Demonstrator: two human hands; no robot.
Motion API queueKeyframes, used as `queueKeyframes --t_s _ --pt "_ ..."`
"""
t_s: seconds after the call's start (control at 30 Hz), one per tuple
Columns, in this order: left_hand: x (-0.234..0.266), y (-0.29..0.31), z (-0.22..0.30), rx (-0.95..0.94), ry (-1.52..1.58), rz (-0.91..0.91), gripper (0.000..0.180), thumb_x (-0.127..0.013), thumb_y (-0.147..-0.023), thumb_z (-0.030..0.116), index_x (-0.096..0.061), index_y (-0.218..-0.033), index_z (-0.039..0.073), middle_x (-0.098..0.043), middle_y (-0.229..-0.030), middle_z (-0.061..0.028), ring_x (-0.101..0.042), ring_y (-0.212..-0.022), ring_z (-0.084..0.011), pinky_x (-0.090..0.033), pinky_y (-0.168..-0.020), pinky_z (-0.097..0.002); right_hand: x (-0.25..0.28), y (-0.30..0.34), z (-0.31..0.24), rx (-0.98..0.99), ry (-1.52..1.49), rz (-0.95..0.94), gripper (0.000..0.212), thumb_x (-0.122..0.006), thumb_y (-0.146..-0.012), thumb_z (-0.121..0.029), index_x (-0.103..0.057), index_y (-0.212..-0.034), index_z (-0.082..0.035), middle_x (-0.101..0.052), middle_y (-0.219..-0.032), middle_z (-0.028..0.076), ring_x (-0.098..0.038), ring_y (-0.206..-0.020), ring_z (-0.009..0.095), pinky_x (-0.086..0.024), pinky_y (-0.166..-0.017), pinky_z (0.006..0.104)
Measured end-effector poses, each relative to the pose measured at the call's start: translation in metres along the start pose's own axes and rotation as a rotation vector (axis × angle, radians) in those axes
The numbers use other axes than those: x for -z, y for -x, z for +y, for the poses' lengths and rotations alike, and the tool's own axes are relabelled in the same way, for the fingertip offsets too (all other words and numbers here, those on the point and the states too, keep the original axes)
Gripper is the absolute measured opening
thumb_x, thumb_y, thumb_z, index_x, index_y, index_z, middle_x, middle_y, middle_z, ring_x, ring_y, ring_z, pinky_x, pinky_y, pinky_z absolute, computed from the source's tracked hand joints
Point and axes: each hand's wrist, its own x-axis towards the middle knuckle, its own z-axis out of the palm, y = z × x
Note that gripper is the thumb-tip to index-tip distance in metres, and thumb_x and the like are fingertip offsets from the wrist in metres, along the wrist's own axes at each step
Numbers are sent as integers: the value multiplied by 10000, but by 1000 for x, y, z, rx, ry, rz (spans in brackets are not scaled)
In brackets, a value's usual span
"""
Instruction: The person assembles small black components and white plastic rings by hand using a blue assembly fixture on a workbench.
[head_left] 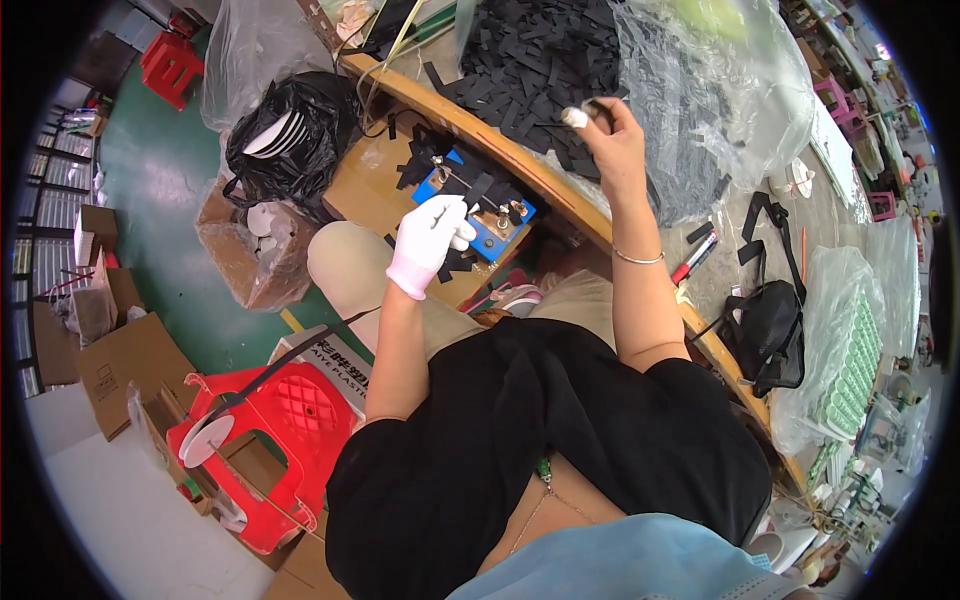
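My left hand (432, 240), in a white glove with a pink cuff, is closed at the blue tabletop device (488, 245), which has metal posts and fittings. Its fingers pinch a short black strip (484, 190) lying across the device. My right hand (617, 145) is raised over a large heap of black strips (540, 70). White wrapping covers its thumb tip, and thumb and fingers are drawn together; a small dark thing shows there, too blurred to name. More cut black strips lie around the device on brown cardboard.
A wooden table edge (480, 130) runs diagonally between device and heap. Clear plastic sheeting (720, 90) surrounds the heap. On the table's right are a red-and-black marker (694, 258) and a black bag (768, 330). At left, a red stool (300, 420) bears a reel (207, 440) of black strap.
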Motion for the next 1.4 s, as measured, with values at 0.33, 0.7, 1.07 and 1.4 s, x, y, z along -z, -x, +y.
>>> queueKeyframes --t_s 0.33,0.7,1.07,1.4 --pt "-1 -1 5 -9 -35 -2 217 -525 -904 160 -584 -989 -31 -616 -710 -60 -570 -612 -85 -468 -557 -210 -23 32 -7 49 383 -309 225 -664 -796 -191 -641 -938 -18 -619 -853 51 -562 -734 96 -453 -671 239" --pt "0 -4 4 12 -47 -18 211 -539 -897 168 -594 -963 -25 -619 -713 -59 -572 -608 -88 -468 -553 -208 -47 39 13 -189 18 -516 112 -629 -792 -91 -623 -833 13 -594 -738 -19 -503 -653 28 -410 -582 189" --pt "17 -3 2 85 -120 -8 248 -530 -901 217 -623 -925 -12 -615 -689 -51 -534 -550 -70 -439 -524 -195 -65 15 22 105 613 -206 140 -628 -681 -161 -620 -716 -25 -585 -730 101 -587 -666 247 -467 -639 345" --pt "27 -9 -7 139 -43 80 286 -518 -902 236 -612 -869 -32 -585 -643 -56 -490 -503 -71 -420 -493 -200 -69 7 33 140 712 -171 159 -648 -678 -174 -623 -727 -25 -593 -703 97 -585 -640 239 -460 -612 333"
